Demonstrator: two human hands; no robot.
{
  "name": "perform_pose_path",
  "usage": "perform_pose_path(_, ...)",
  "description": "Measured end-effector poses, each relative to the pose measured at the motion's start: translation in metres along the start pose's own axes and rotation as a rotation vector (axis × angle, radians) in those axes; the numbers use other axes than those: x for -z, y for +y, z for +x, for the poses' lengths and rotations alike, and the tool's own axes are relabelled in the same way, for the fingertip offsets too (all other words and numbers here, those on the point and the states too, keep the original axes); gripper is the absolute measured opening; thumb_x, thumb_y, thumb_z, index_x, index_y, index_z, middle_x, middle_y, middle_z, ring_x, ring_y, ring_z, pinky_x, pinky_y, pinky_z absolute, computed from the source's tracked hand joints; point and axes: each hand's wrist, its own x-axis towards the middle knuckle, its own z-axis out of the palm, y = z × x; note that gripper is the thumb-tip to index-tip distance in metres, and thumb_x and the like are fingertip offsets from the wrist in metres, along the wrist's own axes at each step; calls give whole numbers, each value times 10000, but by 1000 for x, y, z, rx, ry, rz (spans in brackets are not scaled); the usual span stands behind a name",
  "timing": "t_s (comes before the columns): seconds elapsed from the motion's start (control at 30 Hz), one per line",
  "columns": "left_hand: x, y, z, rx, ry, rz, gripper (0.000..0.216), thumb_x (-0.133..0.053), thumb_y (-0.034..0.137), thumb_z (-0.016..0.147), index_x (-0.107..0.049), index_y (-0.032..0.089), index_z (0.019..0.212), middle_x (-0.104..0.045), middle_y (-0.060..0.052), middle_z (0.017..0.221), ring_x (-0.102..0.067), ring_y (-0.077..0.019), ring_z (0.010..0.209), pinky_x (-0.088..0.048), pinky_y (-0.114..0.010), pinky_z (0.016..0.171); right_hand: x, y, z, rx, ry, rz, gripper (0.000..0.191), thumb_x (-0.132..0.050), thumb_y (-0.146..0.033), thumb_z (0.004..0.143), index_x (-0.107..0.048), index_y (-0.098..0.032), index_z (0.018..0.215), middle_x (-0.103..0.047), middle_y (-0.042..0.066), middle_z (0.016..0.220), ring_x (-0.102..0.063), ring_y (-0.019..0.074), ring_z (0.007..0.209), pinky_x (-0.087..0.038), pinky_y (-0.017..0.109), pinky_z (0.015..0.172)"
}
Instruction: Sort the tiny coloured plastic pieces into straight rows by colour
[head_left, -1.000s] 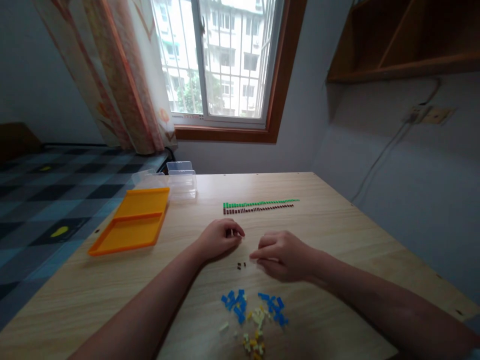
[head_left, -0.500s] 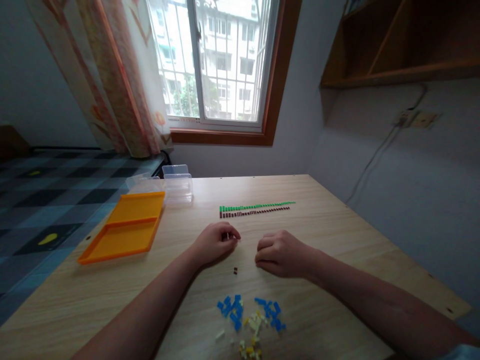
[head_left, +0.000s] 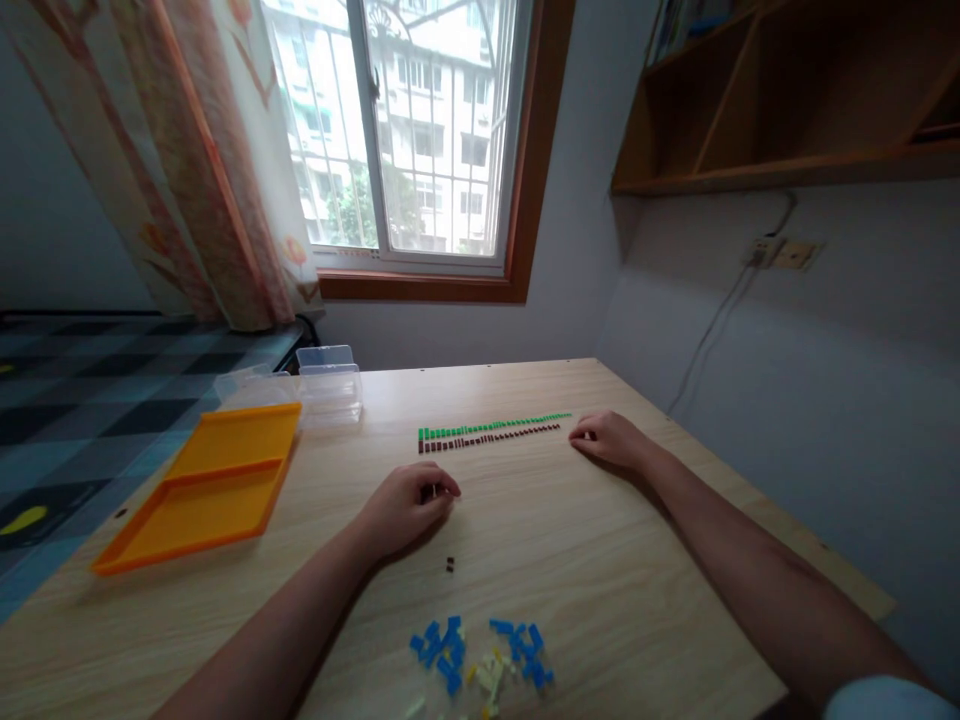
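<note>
My right hand (head_left: 606, 438) is at the right end of the row of dark brown pieces (head_left: 487, 438), its fingertips pinched at the tabletop. Whatever the pinch holds is too small to make out. Just behind the brown row runs a row of small green pieces (head_left: 491, 427). My left hand (head_left: 420, 505) rests on the table in front of the rows' left end, fingers curled together with their contents hidden. Two loose brown pieces (head_left: 450, 565) lie near it. Closer to me are blue pieces (head_left: 448, 650) and pale yellow pieces (head_left: 491, 672) in loose piles.
An open orange case (head_left: 202, 510) lies on the left of the wooden table (head_left: 615, 590). Behind it stand clear plastic boxes (head_left: 330, 390). A checked bed (head_left: 90, 400) adjoins the left side. A wooden shelf (head_left: 750, 170) hangs on the right wall.
My right hand has moved away and to the right, from the table's middle to the brown row's end. My left hand keeps its pose. The camera view has shifted slightly right.
</note>
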Motion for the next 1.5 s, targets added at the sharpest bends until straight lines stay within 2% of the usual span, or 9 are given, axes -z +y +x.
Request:
perform_pose_path(0.17,0,1,0,-7,6,27,207,-567,186,779,-770,182,822,-707,-37,811,-617,-162,728,-451,-261,694,-19,14,8,-101,120,-30,244,-581,-318,930,-791,-196,949,-736,55,951,-648,156,864,-467,240,801)
perform_pose_path(0.3,1,2,0,-4,4,35,210,-561,197,785,-769,187,816,-706,-37,810,-620,-167,742,-455,-264,702,-26,14,16,-128,171,-26,245,-582,-329,939,-792,-207,972,-740,50,975,-660,163,892,-478,248,819)
perform_pose_path(0.57,2,3,1,0,-6,45,222,-552,236,783,-765,183,813,-694,-41,803,-598,-162,712,-458,-271,692,-23,14,12,-124,208,-16,237,-590,-306,923,-796,-196,964,-742,50,957,-660,152,869,-483,233,806)
perform_pose_path(0.9,1,4,0,-8,-2,41,216,-553,218,791,-766,191,817,-700,-38,812,-606,-166,726,-460,-274,692,-24,8,15,-132,187,-48,240,-583,-293,927,-799,-198,971,-739,53,944,-656,159,866,-478,238,802)
perform_pose_path(1.13,1,2,1,-4,-9,43,213,-559,196,781,-767,183,822,-694,-38,806,-605,-164,713,-451,-269,675,-20,6,13,-133,223,-41,223,-589,-256,902,-795,-184,947,-740,57,957,-656,155,858,-481,234,801)
perform_pose_path(1.27,-2,2,1,-4,-4,40,210,-569,170,775,-771,179,829,-694,-38,815,-610,-157,724,-458,-261,693,-13,-24,12,-69,253,2,222,-578,-217,898,-783,-152,954,-728,82,951,-632,147,805,-476,237,782)
perform_pose_path(1.37,-3,3,1,3,18,45,205,-574,142,774,-771,177,819,-699,-35,808,-606,-152,724,-460,-253,701,-13,-74,5,62,200,71,209,-594,-261,924,-781,-179,970,-719,68,957,-613,110,730,-463,212,718)
perform_pose_path(1.4,-3,3,1,6,24,50,204,-577,133,774,-771,178,817,-700,-32,803,-605,-151,725,-461,-252,706,-14,-95,1,140,158,105,201,-597,-281,935,-781,-198,944,-714,52,923,-611,100,721,-459,202,710)
perform_pose_path(1.5,-4,4,1,5,36,61,204,-585,114,780,-773,179,823,-702,-27,802,-603,-148,729,-462,-253,722,-20,-153,-14,469,25,232,219,-560,-260,959,-764,-220,1029,-710,51,952,-638,117,823,-464,215,765)
